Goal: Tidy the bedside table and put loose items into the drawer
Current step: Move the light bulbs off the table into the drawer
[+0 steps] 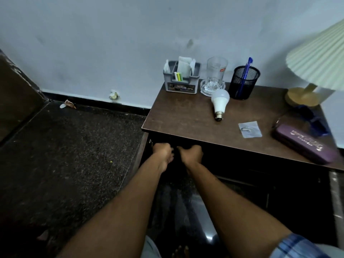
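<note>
Left hand [163, 152], right hand [192, 154] at drawer [232, 161] (fingers [166, 146] curled)

The left grip [162, 151] and right grip [191, 153] bury their fingers in shadow under the table [186, 116] edge; what they hold, I cannot tell. The lamp shade [320, 58] is cut off at right; lettering on the purple case [305, 144] is blurred

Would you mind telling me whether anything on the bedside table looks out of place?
The light bulb lies on its side mid-table, and a clear packet lies flat near the purple case; neither sits in a holder.
</note>
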Demonstrator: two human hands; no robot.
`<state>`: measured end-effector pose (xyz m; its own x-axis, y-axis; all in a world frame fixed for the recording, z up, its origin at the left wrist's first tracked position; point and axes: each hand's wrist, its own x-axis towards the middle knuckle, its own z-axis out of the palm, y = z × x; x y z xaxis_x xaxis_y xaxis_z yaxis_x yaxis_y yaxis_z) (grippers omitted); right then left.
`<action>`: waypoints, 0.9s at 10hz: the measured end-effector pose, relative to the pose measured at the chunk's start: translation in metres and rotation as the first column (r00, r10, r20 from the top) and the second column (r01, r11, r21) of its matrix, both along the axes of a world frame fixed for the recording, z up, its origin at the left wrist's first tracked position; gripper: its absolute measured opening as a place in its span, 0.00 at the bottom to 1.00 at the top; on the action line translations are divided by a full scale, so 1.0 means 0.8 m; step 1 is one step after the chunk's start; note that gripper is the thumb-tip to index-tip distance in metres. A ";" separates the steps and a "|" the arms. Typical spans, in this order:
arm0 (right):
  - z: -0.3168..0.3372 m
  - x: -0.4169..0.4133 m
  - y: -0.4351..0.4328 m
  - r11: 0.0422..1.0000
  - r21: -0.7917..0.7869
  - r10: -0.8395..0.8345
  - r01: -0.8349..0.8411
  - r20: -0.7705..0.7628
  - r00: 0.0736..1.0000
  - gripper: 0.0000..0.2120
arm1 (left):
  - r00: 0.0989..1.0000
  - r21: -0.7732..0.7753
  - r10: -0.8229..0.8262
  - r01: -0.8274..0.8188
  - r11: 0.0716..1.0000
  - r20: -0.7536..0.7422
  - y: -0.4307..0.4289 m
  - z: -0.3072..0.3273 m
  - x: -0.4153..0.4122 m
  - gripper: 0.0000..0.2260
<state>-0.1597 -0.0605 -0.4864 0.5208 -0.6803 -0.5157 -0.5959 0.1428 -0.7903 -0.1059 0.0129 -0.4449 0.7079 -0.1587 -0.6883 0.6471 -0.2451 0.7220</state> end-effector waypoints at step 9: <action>0.126 -0.078 -0.127 0.890 -0.388 -0.124 0.240 0.301 0.946 0.17 | 0.854 -0.113 -0.129 0.213 0.971 0.504 -0.122 0.092 -0.054 0.12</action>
